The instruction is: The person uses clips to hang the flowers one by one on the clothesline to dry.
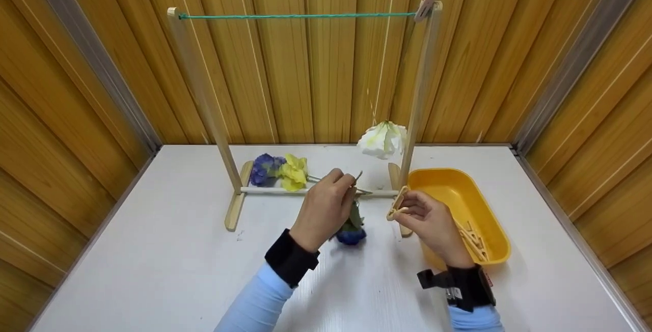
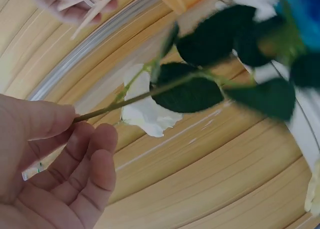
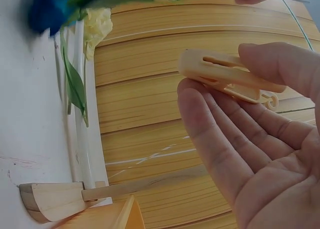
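A light pinch is the weak spot

At the left, we see a purple flower (image 1: 265,170) and a yellow flower (image 1: 294,172) lying along the rack's bottom bar (image 1: 379,194), where a stray sleeve (image 1: 257,299) could shove them. In the middle, the left hand (image 1: 326,207) pinches the thin stem (image 2: 135,98) of a blue flower (image 1: 351,236), its bloom hanging downward; if that pinch slackens, we think the bloom's weight could swivel or drop it. Further right, a white flower (image 1: 383,140) hangs below a pink clip (image 1: 428,2) by the green string (image 1: 305,16); we cannot make out how it is fixed, but a bump to the rack might shake it loose. The right hand (image 1: 433,222), apart from the left, pinches a tan clip (image 3: 225,75) between thumb and fingers; an off-centre squeeze could make it spring away. Rightmost, loose clips (image 1: 473,243) lie in a yellow tray (image 1: 448,184), near enough for that hand to nudge.
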`<state>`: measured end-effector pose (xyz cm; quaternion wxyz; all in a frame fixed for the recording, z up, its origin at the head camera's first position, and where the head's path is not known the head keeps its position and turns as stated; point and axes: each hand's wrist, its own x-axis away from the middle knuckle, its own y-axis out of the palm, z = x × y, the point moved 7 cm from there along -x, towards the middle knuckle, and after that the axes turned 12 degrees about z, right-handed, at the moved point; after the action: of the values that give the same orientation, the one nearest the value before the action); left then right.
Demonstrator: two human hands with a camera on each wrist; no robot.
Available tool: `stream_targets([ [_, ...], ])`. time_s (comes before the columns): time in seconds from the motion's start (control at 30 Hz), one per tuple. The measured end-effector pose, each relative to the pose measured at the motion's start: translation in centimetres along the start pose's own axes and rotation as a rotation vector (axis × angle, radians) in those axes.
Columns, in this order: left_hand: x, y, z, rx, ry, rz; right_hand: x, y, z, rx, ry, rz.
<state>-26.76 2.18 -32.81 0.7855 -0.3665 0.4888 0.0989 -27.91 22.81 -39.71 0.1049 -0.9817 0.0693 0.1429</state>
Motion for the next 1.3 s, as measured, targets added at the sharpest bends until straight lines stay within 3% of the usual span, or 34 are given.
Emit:
stream_targets([
  [0.23, 1.0, 0.2, -1.9, 0.222, -0.202, 0.069, 0.0, -0.1, 0.1, 0.005, 0.004, 0.009],
  [0.47, 3.2, 0.4, -5.1, 0.327, -0.448, 0.163, 0.1, 0.1, 0.1, 0.0, -0.001, 0.003],
  [0.73, 6.7, 1.3, -9.1, 0.43, -0.853, 0.202, 0.1, 0.1, 0.2, 0.009, 0.011, 0.0],
  [0.97, 10.1, 2.4, -11.7, 0.454, -1.142, 0.192, 0.0, 0.1, 0.5, 0.03, 0.03, 0.0],
  [1.1, 11.8, 2.9, -12.7, 0.44, -1.228, 0.193, 0.1, 0.3, 0.4, 0.046, 0.024, -0.002],
  [1.3, 13.0, 3.3, -13.4, 0.415, -1.282, 0.142, 0.1, 0.3, 0.4, 0.047, 0.009, 0.001],
])
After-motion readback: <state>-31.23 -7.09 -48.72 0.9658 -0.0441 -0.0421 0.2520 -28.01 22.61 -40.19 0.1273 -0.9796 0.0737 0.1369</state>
